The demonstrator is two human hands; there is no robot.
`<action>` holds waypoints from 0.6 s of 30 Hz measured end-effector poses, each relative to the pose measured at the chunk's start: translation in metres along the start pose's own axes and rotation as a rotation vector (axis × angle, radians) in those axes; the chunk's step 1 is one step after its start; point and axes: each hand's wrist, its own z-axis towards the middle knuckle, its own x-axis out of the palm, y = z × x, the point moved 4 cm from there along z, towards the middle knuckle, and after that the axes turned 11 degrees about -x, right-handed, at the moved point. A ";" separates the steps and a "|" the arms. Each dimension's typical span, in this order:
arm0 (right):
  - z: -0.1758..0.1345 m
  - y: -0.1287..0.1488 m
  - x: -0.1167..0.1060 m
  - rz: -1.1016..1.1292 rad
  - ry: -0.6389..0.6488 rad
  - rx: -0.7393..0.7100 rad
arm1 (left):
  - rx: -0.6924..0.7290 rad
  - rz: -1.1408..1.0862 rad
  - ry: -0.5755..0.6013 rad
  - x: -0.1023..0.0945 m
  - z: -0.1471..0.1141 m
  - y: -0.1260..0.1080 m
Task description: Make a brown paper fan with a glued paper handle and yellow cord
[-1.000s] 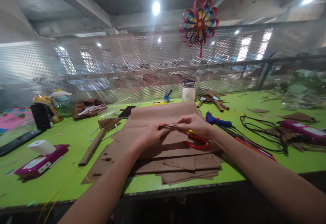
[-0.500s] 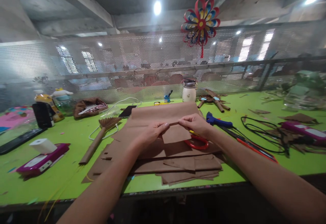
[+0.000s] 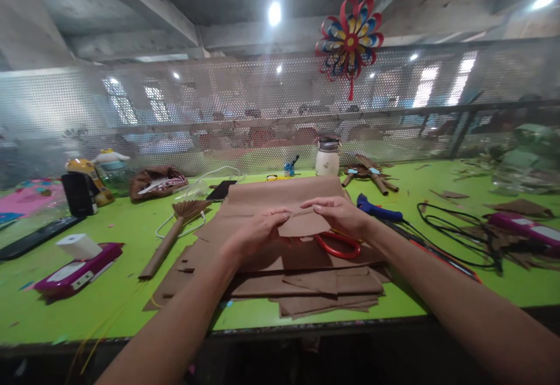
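Between my two hands is a small piece of brown paper [image 3: 301, 226], its upper edge bent over in a narrow fold. My left hand [image 3: 262, 228] pinches it at the left end, thumb on top. On the right end, my right hand [image 3: 339, 214] grips the paper, with fingers stretched along the fold. Below the hands lie large brown paper sheets [image 3: 280, 193] and a stack of cut brown pieces [image 3: 315, 300]. Red-handled scissors [image 3: 339, 247] rest on the sheets under my right hand, their blades mostly hidden.
Left: a pleated paper fan with a rolled handle [image 3: 168, 245] and a purple power strip [image 3: 79, 274]. Right: a blue glue gun [image 3: 378, 209], black cable [image 3: 455, 236] and paper scraps. Behind the sheets stand a white jar [image 3: 327, 160] and a small blue bottle [image 3: 289, 168].
The paper piece has tilted, so its front flap looks shorter. My right hand's fingers have stretched further left along the fold. The view has shifted slightly.
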 end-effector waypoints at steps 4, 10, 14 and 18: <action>-0.001 0.005 0.001 -0.042 0.012 -0.026 | -0.021 -0.024 -0.039 -0.005 0.002 0.002; -0.003 0.008 0.003 -0.185 0.012 -0.046 | -0.051 0.061 -0.229 -0.018 0.004 0.006; -0.003 0.007 0.002 -0.191 -0.047 -0.032 | -0.001 0.010 -0.191 -0.016 0.006 0.006; -0.002 0.006 0.002 -0.172 -0.092 -0.022 | -0.011 -0.007 -0.194 -0.017 0.006 0.008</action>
